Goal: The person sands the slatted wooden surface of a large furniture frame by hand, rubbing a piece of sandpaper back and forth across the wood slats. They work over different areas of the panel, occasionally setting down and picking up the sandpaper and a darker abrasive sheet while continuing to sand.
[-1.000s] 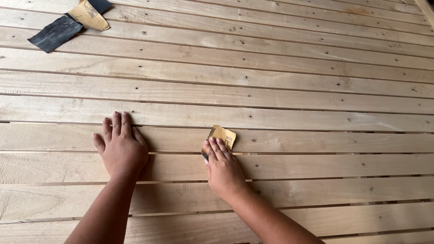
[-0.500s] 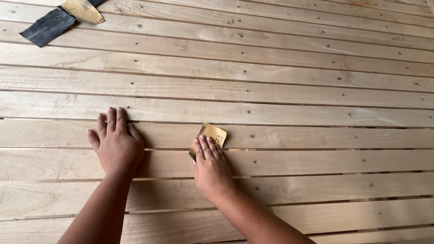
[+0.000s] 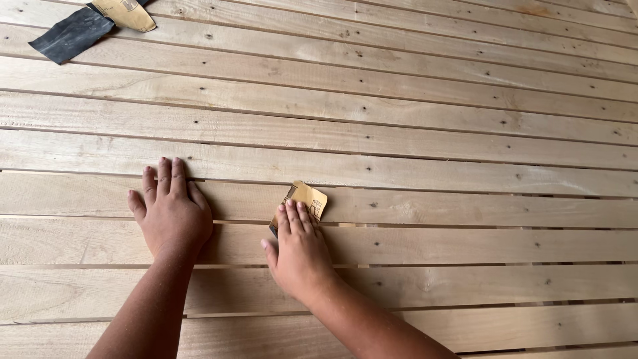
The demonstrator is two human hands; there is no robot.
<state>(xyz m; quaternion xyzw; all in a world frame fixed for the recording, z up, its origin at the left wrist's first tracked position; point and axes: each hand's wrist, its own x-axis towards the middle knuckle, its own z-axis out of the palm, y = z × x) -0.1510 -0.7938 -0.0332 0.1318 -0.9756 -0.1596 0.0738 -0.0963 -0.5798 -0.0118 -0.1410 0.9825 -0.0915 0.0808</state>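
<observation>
Right hand (image 3: 300, 251): fingers together, flat, pressing the sandpaper (image 3: 304, 199) onto a slat (image 3: 465, 207). Left hand (image 3: 171, 211): flat on the slats, fingers nearly closed, holding nothing. Both hands sit slightly left of their position a second ago. Sandpaper: small, tan-backed, folded, far edge curling up.

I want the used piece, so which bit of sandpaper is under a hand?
The small tan sandpaper under the right hand. The dark sheet and the other tan piece lie untouched at the far left.
</observation>
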